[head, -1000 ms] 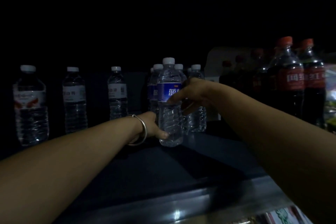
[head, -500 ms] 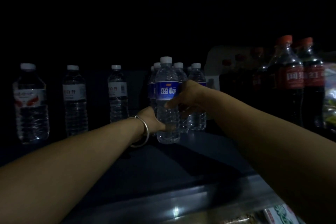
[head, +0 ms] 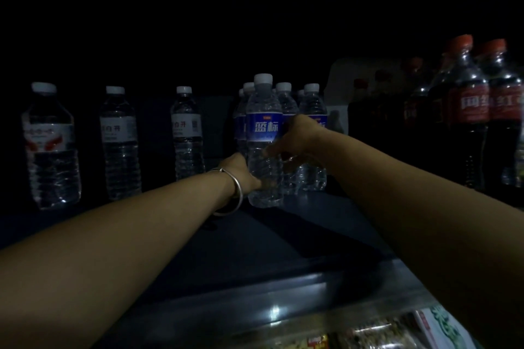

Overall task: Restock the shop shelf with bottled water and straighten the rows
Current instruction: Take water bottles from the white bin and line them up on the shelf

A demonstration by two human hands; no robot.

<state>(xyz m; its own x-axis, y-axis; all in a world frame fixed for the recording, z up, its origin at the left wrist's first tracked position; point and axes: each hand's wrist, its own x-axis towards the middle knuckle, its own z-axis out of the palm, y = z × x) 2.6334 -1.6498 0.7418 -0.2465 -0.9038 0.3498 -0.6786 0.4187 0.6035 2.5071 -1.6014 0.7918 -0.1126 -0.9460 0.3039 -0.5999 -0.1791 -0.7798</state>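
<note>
Two hands hold one blue-labelled water bottle (head: pixel 264 144), upright on the dark shelf (head: pixel 175 258) at the front of a cluster of matching bottles (head: pixel 310 133). The left hand (head: pixel 241 171) (silver bangle (head: pixel 236 190) at the wrist) grips its lower body; the right hand (head: pixel 295 140) clasps its side at the label's lower edge. Red-capped dark drink bottles (head: pixel 467 110) stand well right.

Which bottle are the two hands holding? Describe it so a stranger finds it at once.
On the dark shelf, find the cluster of blue-label bottles in the middle, between the white-label waters and the red-cap colas. It is the front bottle, its label facing out, with both hands on it.
</note>
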